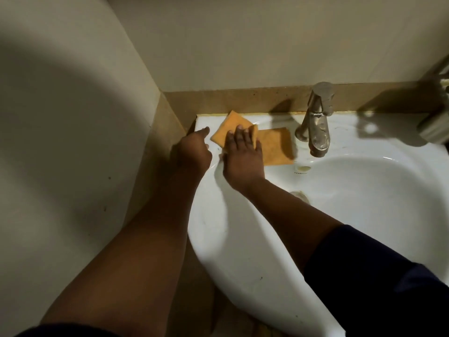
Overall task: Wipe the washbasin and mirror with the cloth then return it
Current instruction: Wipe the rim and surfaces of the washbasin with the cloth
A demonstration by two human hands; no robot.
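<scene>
Orange cloth (pixel 277 145) on a glossy white washbasin (pixel 243 239) — grey metal tap (pixel 317 125), tan stone ledge (pixel 243 99), cream wall (pixel 243 40), dark navy sleeve (pixel 376 283).

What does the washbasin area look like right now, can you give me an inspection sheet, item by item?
Surface: white washbasin, rim and bowl bare apart from small dark specks; a stain near the drain.
Job's things: orange cloth lying flat on the back left rim, one corner folded over; no mirror in view.
Clutter: chrome tap behind the bowl; a metal object at the right edge, too cut off to identify.
Grippers: right hand pressed flat on the cloth, fingers spread; left hand beside it at the basin's left corner, holding nothing.
Cables: nothing seen.
Surroundings: beige wall with a brown band along its base; dim light with hard shadows.
</scene>
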